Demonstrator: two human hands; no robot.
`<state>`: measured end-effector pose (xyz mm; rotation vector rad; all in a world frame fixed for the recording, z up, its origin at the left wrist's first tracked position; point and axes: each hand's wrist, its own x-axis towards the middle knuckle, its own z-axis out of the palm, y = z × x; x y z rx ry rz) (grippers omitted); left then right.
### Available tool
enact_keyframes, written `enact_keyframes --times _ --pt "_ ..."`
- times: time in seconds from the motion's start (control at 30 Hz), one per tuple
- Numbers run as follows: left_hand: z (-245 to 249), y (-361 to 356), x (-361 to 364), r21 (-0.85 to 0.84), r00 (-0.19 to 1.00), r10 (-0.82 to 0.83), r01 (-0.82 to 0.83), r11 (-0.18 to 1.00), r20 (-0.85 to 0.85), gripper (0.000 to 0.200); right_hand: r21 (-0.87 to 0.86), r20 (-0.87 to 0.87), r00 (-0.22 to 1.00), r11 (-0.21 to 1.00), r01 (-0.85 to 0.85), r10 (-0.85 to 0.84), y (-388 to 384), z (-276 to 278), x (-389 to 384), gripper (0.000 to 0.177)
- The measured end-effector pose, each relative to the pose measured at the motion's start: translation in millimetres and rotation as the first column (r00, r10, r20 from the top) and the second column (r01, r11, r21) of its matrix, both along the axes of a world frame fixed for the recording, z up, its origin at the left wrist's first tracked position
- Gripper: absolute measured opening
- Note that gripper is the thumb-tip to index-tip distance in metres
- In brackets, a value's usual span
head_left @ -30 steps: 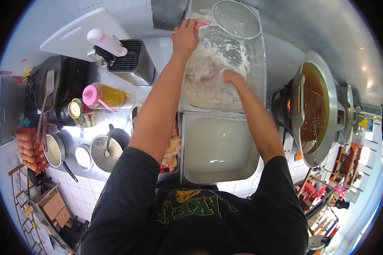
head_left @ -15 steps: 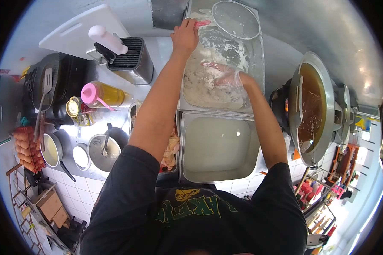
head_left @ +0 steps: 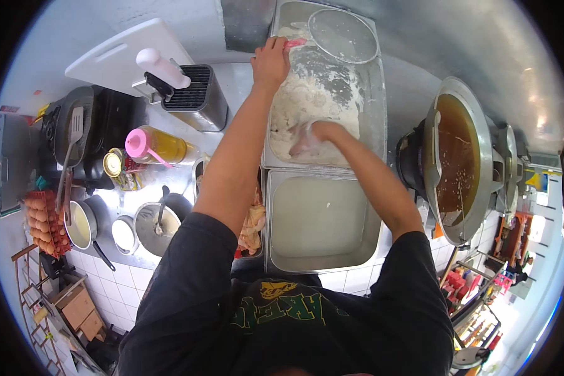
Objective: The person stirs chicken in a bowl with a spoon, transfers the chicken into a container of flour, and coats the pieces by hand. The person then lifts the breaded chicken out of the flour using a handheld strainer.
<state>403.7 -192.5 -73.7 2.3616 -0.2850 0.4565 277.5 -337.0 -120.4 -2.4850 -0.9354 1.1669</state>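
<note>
My left hand [head_left: 271, 61] rests at the upper left rim of a metal tray [head_left: 373, 119], its fingers closed round the pink handle [head_left: 296, 43] of a round sieve [head_left: 343, 36]. The sieve lies over the tray's far right corner. White flour [head_left: 319, 94] covers much of the tray's floor. Down in the flour near the tray's left front is my right hand [head_left: 307, 138], in a clear glove dusted white; its fingers are blurred and partly hidden. A second metal tray [head_left: 319, 219] with cloudy liquid stands directly in front of the flour tray.
At the right, a large wok [head_left: 460, 163] holds brown liquid. Raw meat [head_left: 252, 227] lies in a container under my left arm. Further left are a pink-lidded oil jug [head_left: 156, 145], a bowl with a spoon [head_left: 156, 229], eggs [head_left: 42, 222] and a knife block [head_left: 200, 103].
My right hand has moved left and nearer to me through the flour. My left hand stays at the sieve handle. The whole view has shifted slightly.
</note>
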Motion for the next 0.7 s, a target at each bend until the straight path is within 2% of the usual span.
enact_keyframes --times 0.07,0.1,0.13,0.17,0.2,0.23,0.27,0.33,0.4,0.43,0.5,0.53,0.6,0.63,0.7 --pt "5.1 0.7 -0.3 -0.012 0.999 -0.006 0.005 1.0 -0.054 0.023 -0.158 -0.124 0.942 0.943 0.292 -0.313 11.5 86.3 6.3 0.053" --pt "5.2 1.3 -2.1 -0.033 0.994 -0.018 0.015 0.999 -0.11 0.025 -0.093 -0.152 0.975 0.984 0.149 -0.162 -27.8 18.6 32.8 0.053" --pt "1.2 1.1 0.0 -0.023 0.995 -0.015 0.013 1.0 -0.094 0.024 0.111 0.255 0.961 0.984 -0.136 0.104 -48.5 45.1 22.6 0.053" --pt "0.2 0.9 -0.2 -0.025 0.995 -0.011 0.009 1.0 -0.103 0.024 0.11 0.246 0.963 0.984 -0.139 0.109 -48.9 69.1 17.3 0.053" --pt "1.5 0.4 0.1 -0.021 0.994 -0.008 0.006 1.0 -0.105 0.025 0.043 0.03 0.952 0.952 0.302 -0.303 -47.4 91.4 13.2 0.054" --pt "2.0 -0.5 0.4 -0.016 0.995 -0.006 0.004 1.0 -0.104 0.025 -0.11 -0.136 0.726 0.738 0.666 -0.675 -48.5 101.5 8.4 0.055" --pt "2.4 -1.0 -0.2 -0.017 0.994 -0.004 0.002 1.0 -0.106 0.025 -0.112 -0.137 0.727 0.74 0.664 -0.673 -52.6 101.4 3.6 0.055" --pt "3.4 0.4 -1.1 -0.008 0.995 -0.003 0.002 1.0 -0.101 0.025 -0.337 -0.179 0.837 0.831 0.442 -0.517 -60.8 93.9 -6.5 0.055" --pt "0.9 -0.3 -1.3 -0.007 0.995 0.003 -0.004 1.0 -0.098 0.025 -0.368 -0.382 0.715 0.806 0.464 -0.586 -72.6 44.3 -34.0 0.059" --pt "1.4 -1.4 0.2 -0.003 0.996 0.008 -0.008 1.0 -0.09 0.025 -0.368 -0.378 0.715 0.804 0.467 -0.588 -69.9 36.9 -42.3 0.059" --pt "5.1 -0.7 3.6 0.001 0.997 0.012 -0.012 1.0 -0.082 0.025 -0.063 -0.262 0.921 0.957 0.282 -0.288 -52.9 23.5 -46.3 0.056" --pt "3.2 -2.1 -2.2 0.005 0.996 0.008 -0.008 1.0 -0.093 0.024 -0.066 -0.27 0.918 0.957 0.283 -0.29 -46.8 3.5 -48.3 0.056" --pt "4.0 -4.4 -4.0 0.0 0.996 0.004 -0.004 1.0 -0.095 0.024 -0.056 -0.203 0.979 0.998 0.001 -0.012 -33.8 -31.3 -36.2 0.051" --pt "4.9 -2.6 -3.3 0.002 0.995 0.01 -0.01 1.0 -0.097 0.024 -0.054 -0.199 0.98 0.999 -0.001 -0.01 -15.4 -8.0 -33.6 0.051" --pt "6.4 -0.1 -4.2 0.004 0.995 0.003 -0.003 1.0 -0.096 0.024 -0.14 -0.244 0.924 0.953 0.267 -0.295 25.2 65.9 -36.7 0.048"
